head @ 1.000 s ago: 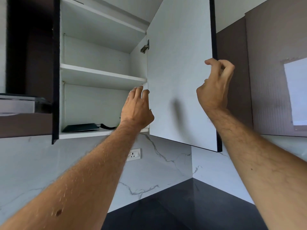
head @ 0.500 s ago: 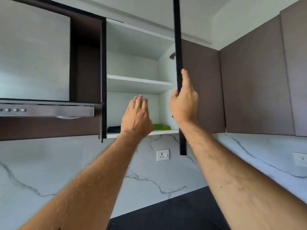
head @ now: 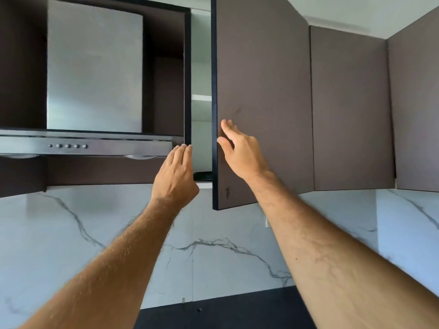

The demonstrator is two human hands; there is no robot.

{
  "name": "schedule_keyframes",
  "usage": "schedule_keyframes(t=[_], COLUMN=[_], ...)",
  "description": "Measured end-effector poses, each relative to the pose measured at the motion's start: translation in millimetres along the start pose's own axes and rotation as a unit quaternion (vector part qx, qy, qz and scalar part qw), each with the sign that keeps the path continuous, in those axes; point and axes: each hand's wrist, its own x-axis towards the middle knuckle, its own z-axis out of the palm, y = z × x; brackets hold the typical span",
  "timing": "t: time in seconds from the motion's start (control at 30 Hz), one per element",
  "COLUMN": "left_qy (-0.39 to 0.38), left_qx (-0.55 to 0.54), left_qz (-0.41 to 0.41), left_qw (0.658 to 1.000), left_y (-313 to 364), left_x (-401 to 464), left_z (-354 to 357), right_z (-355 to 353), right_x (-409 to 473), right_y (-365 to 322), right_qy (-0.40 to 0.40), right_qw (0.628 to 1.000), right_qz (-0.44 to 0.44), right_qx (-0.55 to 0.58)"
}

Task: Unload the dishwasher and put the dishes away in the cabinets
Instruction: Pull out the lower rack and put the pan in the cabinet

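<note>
- Head view: right hand (head: pixel 240 150) lies flat on the brown face of the door (head: pixel 263 103), fingers straight and fanned, thumb at the dark leading edge; pressing, not gripping.
- Left hand (head: pixel 177 172) is raised just left of centre frame, fingers straight and together, tips at the cabinet frame; it holds nothing.
- Change: a second ago the door stood wide with its white inner face showing; half a second ago it was edge-on; now only a narrow gap (head: pixel 201 91) remains.
- Judgement: this cabinet is finished with and is being closed.
- Through the gap a shelf edge and a dark item at the bottom show; no dishes in hand, dishwasher out of frame.
- Hood (head: pixel 85 144) sits at left; both forearms reach up from the lower corners.
</note>
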Motion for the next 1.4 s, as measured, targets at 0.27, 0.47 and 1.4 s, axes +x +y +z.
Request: schedule_keyframes(t=[0.27,0.47,1.4], left_qy=[0.016,-0.009,-0.049], left_qx=[0.049,0.071,0.048], left_qz=[0.059,0.068,0.024], left_qw=[0.997,0.995,0.997], left_y=[2.7,0.2,-43.3], left_x=[10.9,9.9,15.4], left_z=[32.8,59.1,144.4], right_z=[53.1,87.3,179.8], right_x=[-12.6,-12.1,-12.1], right_y=[45.6,71.6,103.5], right_qy=[-0.157,-0.252,-0.309], right_qw=[0.987,0.962,0.931], right_qz=[0.038,0.033,0.128], right_qx=[-0.020,-0.103,-0.147])
